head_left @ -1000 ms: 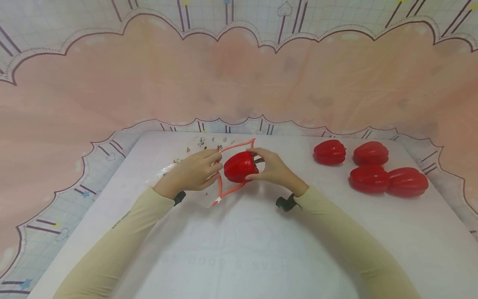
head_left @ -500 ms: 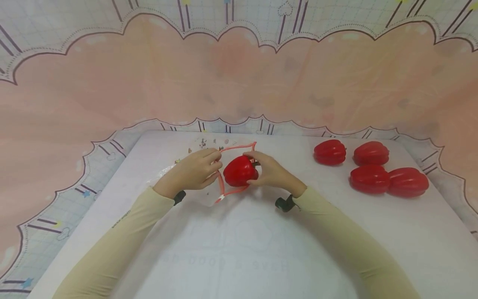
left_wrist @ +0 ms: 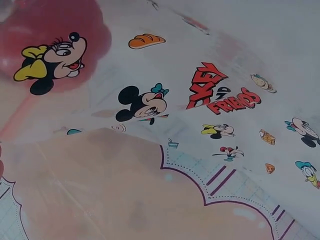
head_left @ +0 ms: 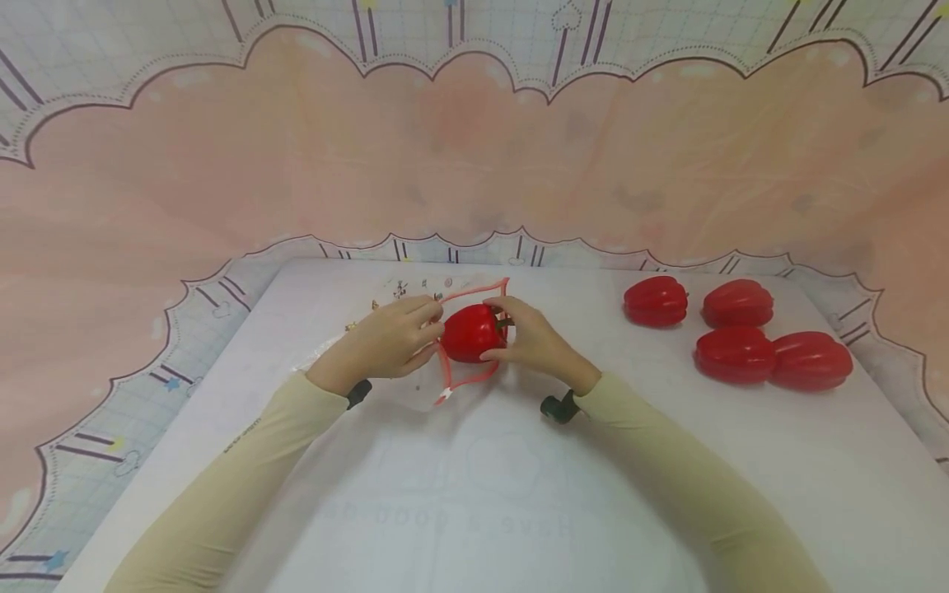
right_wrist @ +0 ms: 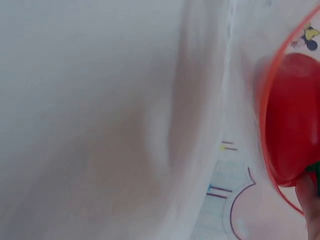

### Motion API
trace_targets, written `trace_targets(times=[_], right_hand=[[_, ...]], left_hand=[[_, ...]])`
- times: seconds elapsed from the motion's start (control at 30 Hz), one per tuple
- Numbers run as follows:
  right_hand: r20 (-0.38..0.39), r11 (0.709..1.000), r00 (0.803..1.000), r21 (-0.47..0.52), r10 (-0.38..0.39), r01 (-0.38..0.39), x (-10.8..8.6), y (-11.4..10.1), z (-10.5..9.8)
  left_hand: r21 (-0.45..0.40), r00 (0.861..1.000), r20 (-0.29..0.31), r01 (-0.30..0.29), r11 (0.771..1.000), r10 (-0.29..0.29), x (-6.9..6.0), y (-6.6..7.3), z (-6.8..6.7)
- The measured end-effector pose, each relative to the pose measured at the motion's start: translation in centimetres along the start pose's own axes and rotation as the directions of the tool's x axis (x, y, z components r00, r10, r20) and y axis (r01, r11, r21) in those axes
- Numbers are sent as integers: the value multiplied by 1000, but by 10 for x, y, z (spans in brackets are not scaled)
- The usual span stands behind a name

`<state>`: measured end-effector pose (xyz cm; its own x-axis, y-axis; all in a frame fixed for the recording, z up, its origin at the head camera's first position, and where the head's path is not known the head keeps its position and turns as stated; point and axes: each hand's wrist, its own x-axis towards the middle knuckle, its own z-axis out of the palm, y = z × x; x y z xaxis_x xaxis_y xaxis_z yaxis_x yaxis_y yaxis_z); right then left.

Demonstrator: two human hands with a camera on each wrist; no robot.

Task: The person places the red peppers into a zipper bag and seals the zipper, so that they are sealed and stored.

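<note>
A peach, scallop-edged curtain (head_left: 445,165) backs the white desk (head_left: 474,494) where a person's left hand (head_left: 393,338) pinches the rim (right_wrist: 265,110) of a clear printed bag (left_wrist: 205,90). Just to its right, the right hand (head_left: 537,342) grips a red pepper (head_left: 469,333) by the stem end, at the bag's mouth. From where I stand, this one looks partway in, unreleased; four more peppers (head_left: 734,356) lie outside, well right of that hand.

pepper (head_left: 469,334): red, green stem (head_left: 505,322) | bag (left_wrist: 200,87): clear, cartoon-printed, coral edging (head_left: 474,380) | sleeves (head_left: 660,453): pale khaki | tabletop (head_left: 593,519): white
</note>
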<state>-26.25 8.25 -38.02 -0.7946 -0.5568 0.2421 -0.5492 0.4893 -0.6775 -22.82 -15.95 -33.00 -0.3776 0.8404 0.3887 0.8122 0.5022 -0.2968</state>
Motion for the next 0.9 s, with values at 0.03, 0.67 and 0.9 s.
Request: trace_targets(times=[0.03, 0.67, 0.9], right_hand=[[-16, 1000, 1000, 9, 11, -10, 1, -1, 1], [69, 997, 997, -73, -32, 37, -3, -1, -6], [71, 980, 994, -179, -80, 92, -3, 3, -2]], left_hand=[[0, 1000, 1, 1, 1000, -1, 0, 0, 0], [21, 999, 12, 34, 999, -34, -1, 0, -3], [30, 999, 19, 31, 999, -32, -1, 2, -3]])
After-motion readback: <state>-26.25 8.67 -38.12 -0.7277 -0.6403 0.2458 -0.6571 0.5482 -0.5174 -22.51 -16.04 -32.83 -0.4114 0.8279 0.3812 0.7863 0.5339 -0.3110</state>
